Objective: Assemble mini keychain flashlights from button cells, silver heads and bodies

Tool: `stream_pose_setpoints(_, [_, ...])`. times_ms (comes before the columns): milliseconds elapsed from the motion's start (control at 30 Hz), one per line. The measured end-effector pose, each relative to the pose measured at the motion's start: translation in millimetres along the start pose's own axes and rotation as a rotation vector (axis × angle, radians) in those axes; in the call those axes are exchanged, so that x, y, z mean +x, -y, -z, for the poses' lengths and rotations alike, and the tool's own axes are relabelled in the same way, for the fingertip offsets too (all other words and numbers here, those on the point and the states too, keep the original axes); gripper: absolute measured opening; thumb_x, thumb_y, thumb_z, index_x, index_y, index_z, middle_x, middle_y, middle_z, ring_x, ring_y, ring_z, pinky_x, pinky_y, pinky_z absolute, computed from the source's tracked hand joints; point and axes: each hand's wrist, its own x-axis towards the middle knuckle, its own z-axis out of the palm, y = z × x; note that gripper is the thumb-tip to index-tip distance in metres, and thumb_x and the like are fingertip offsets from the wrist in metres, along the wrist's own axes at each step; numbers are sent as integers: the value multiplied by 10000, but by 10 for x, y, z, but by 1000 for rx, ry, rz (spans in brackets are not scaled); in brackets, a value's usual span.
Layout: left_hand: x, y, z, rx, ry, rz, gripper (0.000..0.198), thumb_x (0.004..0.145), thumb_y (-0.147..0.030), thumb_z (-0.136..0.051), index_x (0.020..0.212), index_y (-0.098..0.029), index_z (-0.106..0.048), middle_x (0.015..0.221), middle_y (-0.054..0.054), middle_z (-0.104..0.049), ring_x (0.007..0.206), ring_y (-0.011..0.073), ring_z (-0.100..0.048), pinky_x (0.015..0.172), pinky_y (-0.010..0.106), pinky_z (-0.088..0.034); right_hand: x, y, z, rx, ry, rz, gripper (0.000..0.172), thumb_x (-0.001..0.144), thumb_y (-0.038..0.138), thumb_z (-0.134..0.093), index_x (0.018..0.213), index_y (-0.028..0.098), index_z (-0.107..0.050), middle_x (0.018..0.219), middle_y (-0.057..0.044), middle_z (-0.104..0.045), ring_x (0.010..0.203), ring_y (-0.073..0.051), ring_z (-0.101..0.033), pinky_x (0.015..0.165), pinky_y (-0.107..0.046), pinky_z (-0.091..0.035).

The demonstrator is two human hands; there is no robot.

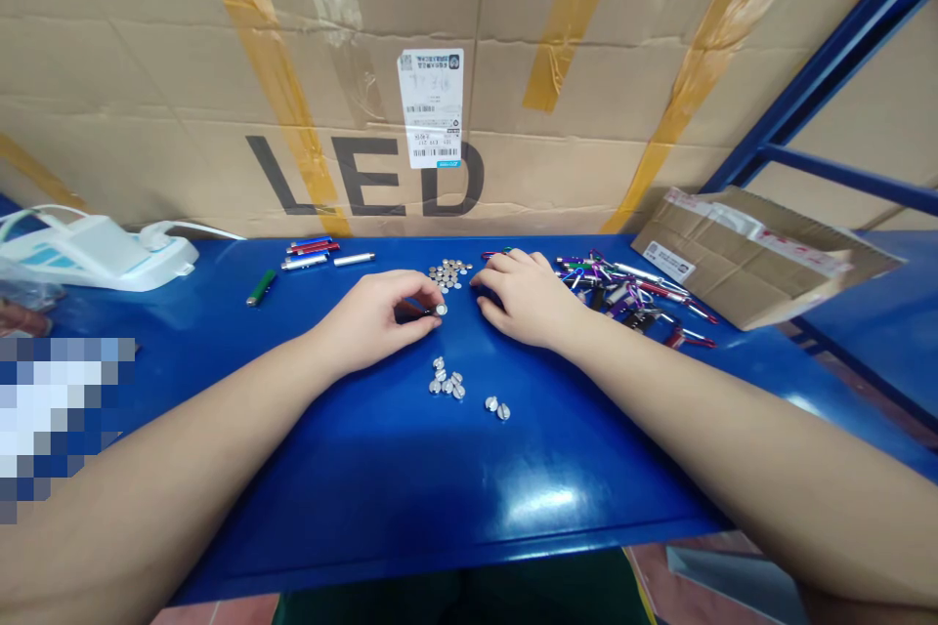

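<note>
Silver screw head (441, 310), left grip (375, 320): narrow pinch; the fingertips hold a dark slim tube (414, 312) with the slotted silver head showing at its end, just above the counter.

Right grip (524, 298): fingers curled and cupped low on the counter, a little apart from the left grip; something dark shows under the fingertips, but whether it is held, I cannot tell.

Loose screws: a heap of silver screws (448, 274) sits just beyond and between the two grips; a smaller cluster of silver screws (446, 378) lies nearer the person, with a pair of silver screws (496, 407) to its right.

Left of the grips: slim red and silver tubes (308, 254) lie side by side, with a silver tube (354, 259) beside them and a green tube (261, 287) nearer the edge of the group.

Right of the grips: a tangled pile of coloured clip keychains (622, 291), touching nothing held.

Counter (366, 479): glossy blue, carrying everything here, with a white plastic device (95, 254) at far left and a flattened cardboard parcel (762, 259) at far right.

Behind: a large cardboard box (366, 49) printed LED, taped in yellow, beside a blue metal rack (821, 88).
</note>
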Motion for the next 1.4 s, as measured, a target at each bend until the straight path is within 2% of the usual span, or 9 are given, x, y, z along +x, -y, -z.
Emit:
stream_pose_setpoints(133, [7,-4,-2,9,4,6,119,909,-307,-696,964,-202,-696,993,34,-742,881,178,-732,829,317,-646,7,-1,-21,4,11,-7,362,1042,322,-479,1292,191,-707,1343,-140,-669,1249,-348,-557,973,-473,-397])
stream_pose_setpoints(400, [13,-18,-1,6,7,13,125,908,-311,-693,964,-199,-698,998,42,-744,894,185,-728,839,332,-649,3,-1,42,93,20,26,222,1028,254,-541,1059,218,-758,1187,-85,-741,1195,-304,-580,928,-423,-376])
stream_pose_setpoints(667, [14,-25,-8,-11,11,22,156,912,-348,-689,963,-200,-697,1001,52,-744,901,200,-732,840,351,-658,23,-25,122,233,115,40,143,889,169,-620,953,219,-737,1099,-58,-753,1061,-271,-625,890,-398,-407])
stream_pose_setpoints(833, [20,-41,-4,-13,15,30,175,909,-367,-691,955,-199,-698,1001,55,-745,902,205,-733,842,355,-655,-23,-57,198,278,213,134,91,842,191,-652,881,227,-727,1017,-46,-737,1009,-254,-635,894,-401,-403])
stream_pose_setpoints(967, [21,-38,-4,-8,16,24,166,907,-355,-689,956,-197,-698,993,54,-741,905,201,-729,840,351,-652,-76,-70,228,339,203,205,118,811,177,-654,907,226,-702,989,-29,-741,969,-230,-645,883,-371,-418])
stream_pose_setpoints(1100, [21,-30,-8,-9,20,19,148,909,-337,-686,961,-198,-696,992,48,-736,903,193,-725,843,344,-649,-66,-54,195,359,167,170,224,820,134,-623,1018,206,-697,1002,-39,-757,862,-196,-662,793,-313,-461])
stream_pose_setpoints(1167, [23,-32,-8,-12,20,20,148,909,-338,-686,961,-200,-696,993,47,-736,902,194,-725,840,345,-650,-45,-39,184,330,162,178,235,855,119,-596,1038,205,-714,1012,-45,-766,883,-198,-673,818,-313,-468])
stream_pose_setpoints(1267, [26,-39,-5,-4,19,18,148,910,-339,-684,959,-200,-695,986,46,-737,896,194,-724,837,344,-649,-15,-23,193,292,168,203,216,870,104,-589,993,211,-731,1010,-39,-771,925,-202,-680,860,-321,-463])
stream_pose_setpoints(1400, [28,-44,-2,13,19,13,153,911,-347,-682,955,-201,-695,984,48,-740,892,196,-724,846,350,-648,7,-25,237,281,229,201,148,869,122,-610,909,214,-718,936,-25,-759,873,-202,-663,829,-334,-453])
